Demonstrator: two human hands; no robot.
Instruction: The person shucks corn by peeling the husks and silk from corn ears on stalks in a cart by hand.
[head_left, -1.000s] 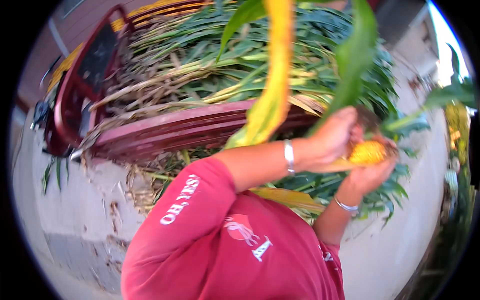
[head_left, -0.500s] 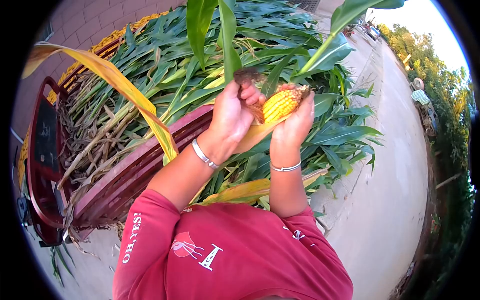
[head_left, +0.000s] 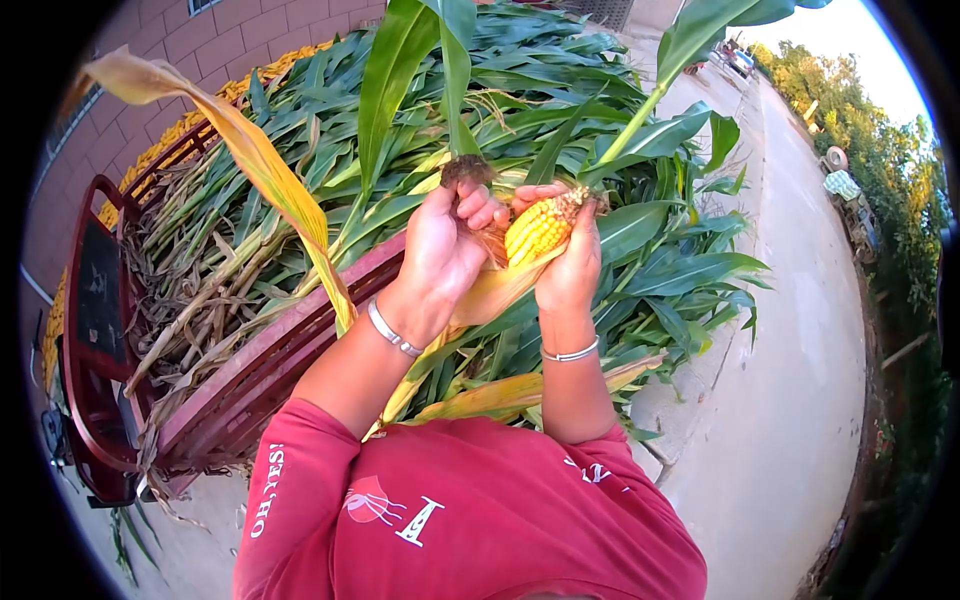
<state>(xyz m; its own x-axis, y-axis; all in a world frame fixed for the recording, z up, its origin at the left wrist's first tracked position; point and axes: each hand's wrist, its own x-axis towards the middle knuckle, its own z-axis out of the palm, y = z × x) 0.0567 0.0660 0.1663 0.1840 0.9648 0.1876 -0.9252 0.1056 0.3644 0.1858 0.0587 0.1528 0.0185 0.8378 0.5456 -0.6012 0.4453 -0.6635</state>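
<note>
Yellow kernels show on a partly husked ear of corn (head_left: 537,232), its brown tip pointing up and right. My right hand (head_left: 572,268) is closed around the ear from the right side. Curled into a fist to its left, my left hand (head_left: 440,245) grips husk, and a dark brown tuft of corn silk (head_left: 467,171) sticks out above the fingers. A pale husk leaf (head_left: 495,297) hangs peeled back below the ear, between the two wrists. Green corn leaves (head_left: 395,85) rise just beyond my hands.
A red metal cart (head_left: 285,345) holds a large heap of cut corn stalks (head_left: 330,140). A long yellowed leaf (head_left: 270,175) arches up at the left. Yellow corn ears (head_left: 165,150) lie along the brick wall (head_left: 235,35). Concrete ground (head_left: 790,330) runs along the right.
Both hands and the ear have shifted slightly left in view. More of my right fingers shows behind the ear. My left fist keeps its grip.
</note>
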